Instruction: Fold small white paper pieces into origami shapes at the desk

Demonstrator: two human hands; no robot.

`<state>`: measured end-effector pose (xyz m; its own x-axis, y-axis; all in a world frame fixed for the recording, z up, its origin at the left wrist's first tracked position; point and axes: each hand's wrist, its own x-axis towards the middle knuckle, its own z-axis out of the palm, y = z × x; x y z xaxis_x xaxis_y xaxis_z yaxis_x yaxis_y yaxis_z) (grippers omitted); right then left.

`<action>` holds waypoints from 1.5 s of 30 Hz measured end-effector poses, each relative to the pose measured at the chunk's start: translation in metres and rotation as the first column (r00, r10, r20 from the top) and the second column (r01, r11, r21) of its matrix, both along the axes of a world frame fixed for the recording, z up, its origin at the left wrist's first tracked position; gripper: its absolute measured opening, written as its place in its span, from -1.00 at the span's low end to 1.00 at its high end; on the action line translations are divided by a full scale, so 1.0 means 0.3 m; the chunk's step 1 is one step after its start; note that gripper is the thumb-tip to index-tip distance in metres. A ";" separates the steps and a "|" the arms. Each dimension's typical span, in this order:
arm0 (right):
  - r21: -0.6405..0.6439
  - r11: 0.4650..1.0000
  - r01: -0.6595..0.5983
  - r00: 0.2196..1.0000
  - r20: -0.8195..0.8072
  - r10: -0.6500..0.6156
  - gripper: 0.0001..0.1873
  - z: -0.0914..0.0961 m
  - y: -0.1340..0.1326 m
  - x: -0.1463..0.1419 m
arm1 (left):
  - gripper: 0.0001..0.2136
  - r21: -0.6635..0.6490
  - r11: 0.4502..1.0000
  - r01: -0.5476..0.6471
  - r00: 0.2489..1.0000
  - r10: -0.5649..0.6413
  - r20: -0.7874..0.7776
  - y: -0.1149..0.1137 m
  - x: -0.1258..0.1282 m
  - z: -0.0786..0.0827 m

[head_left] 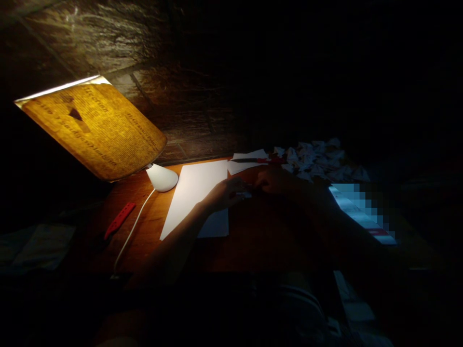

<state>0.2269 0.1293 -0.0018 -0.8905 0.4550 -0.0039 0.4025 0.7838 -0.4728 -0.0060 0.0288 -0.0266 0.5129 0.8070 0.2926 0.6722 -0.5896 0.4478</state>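
My left hand [228, 192] reaches over the right edge of a stack of white paper sheets [197, 185]. Its fingers are closed on a small piece of white paper [244, 194], which pokes out beyond the fingertips. My right hand [266, 182] is just to the right, in deep shadow, with curled fingers facing the left hand. What those fingers hold, if anything, is too dark to make out. Behind both hands, a long dark blade with a red handle [261, 160] rests on smaller white sheets [240, 167].
Many folded white paper pieces [313, 159] are heaped at the back right. A lit screen [356, 212], partly pixelated, glows on the right. The lamp [97, 127] stands left on its white base [162, 178], its cord [134, 226] running forward. Nearby lies a red-handled tool [120, 219].
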 end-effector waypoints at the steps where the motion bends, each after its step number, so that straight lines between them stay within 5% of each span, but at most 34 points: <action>1: -0.004 1.000 0.012 1.000 0.026 -0.011 -0.55 0.007 -0.002 0.003 | -0.71 -0.007 1.000 0.000 1.000 0.000 -0.003 0.000 -0.002 -0.003; 9: 0.014 0.996 0.086 0.982 0.167 -0.087 -0.51 0.056 -0.046 -0.007 | -0.79 -0.019 1.000 0.020 0.997 -0.019 0.071 -0.002 -0.007 -0.014; 13: 0.074 0.997 0.026 0.990 0.133 -0.035 -0.50 0.052 -0.047 -0.003 | -0.80 -0.005 0.999 0.046 0.993 -0.045 0.111 0.004 -0.008 -0.016; 18: 0.154 0.988 0.004 1.000 0.015 -0.007 -0.56 0.038 -0.036 0.005 | -0.80 0.026 0.998 0.050 0.998 -0.051 0.042 0.010 -0.007 0.006; 24: 0.197 0.980 0.027 1.000 -0.009 -0.025 -0.60 0.043 -0.028 0.013 | -0.77 0.079 0.994 -0.070 0.991 0.078 -0.106 0.002 -0.007 0.015; 31: 0.127 0.991 -0.035 0.999 0.014 0.034 -0.57 0.028 -0.040 0.006 | -0.74 0.083 0.992 -0.093 0.981 0.106 -0.164 -0.009 -0.011 0.018; 36: 0.008 0.999 0.045 0.989 0.138 -0.045 -0.46 0.046 -0.047 0.008 | -0.75 0.069 0.992 -0.102 0.983 0.111 -0.147 -0.011 -0.009 0.019; 40: -0.084 0.987 0.140 0.978 0.168 -0.125 -0.56 0.041 -0.036 0.011 | -0.73 0.044 0.993 -0.105 0.985 0.110 -0.132 -0.017 -0.006 0.029; 45: -0.126 0.988 0.091 0.995 0.051 -0.086 -0.71 0.003 -0.023 0.010 | -0.73 0.056 0.993 -0.102 0.982 0.110 -0.155 -0.025 -0.001 0.040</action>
<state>0.2300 0.1225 -0.0011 -0.8443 0.5251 -0.1066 0.4910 0.6784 -0.5465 -0.0064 0.0212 -0.0147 0.4682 0.8461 0.2545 0.7918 -0.5297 0.3041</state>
